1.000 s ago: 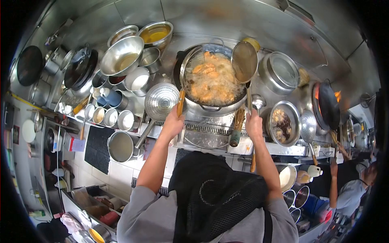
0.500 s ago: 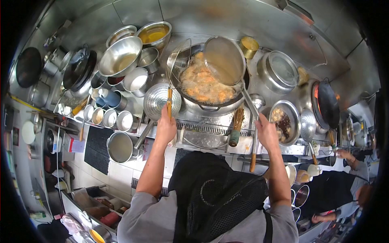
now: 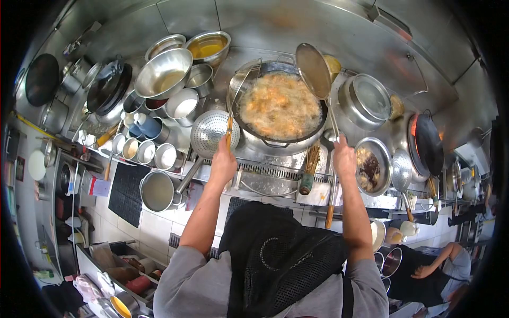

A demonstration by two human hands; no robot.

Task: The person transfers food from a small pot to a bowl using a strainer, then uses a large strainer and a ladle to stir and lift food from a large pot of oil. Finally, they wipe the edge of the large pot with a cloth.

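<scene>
A large wok [image 3: 324,114] holds bubbling oil with orange-brown pieces of food [image 3: 278,103] in it. My left hand [image 3: 224,161] is wrapped round the wooden handle of a wire strainer [image 3: 241,82], whose basket leans at the wok's left rim. The long metal handle of a fine-mesh skimmer [image 3: 313,70] is in my right hand [image 3: 344,158], and its round mesh is tilted up over the wok's right rim. Beside my left hand lies a perforated ladle [image 3: 214,133]. To the right of my right hand is a metal bowl [image 3: 388,167] with light and dark bits.
Metal bowls [image 3: 163,74] and small tubs [image 3: 146,152] crowd the left. A bamboo brush [image 3: 309,170] lies before the wok. A lidded pot [image 3: 366,100] and another wok [image 3: 428,143] are on the right. A co-worker [image 3: 435,270] is at lower right.
The mesh skimmer has swung up and right, away from above the food, now more edge-on. My left hand and the wire strainer have shifted slightly. The co-worker's arm has changed position.
</scene>
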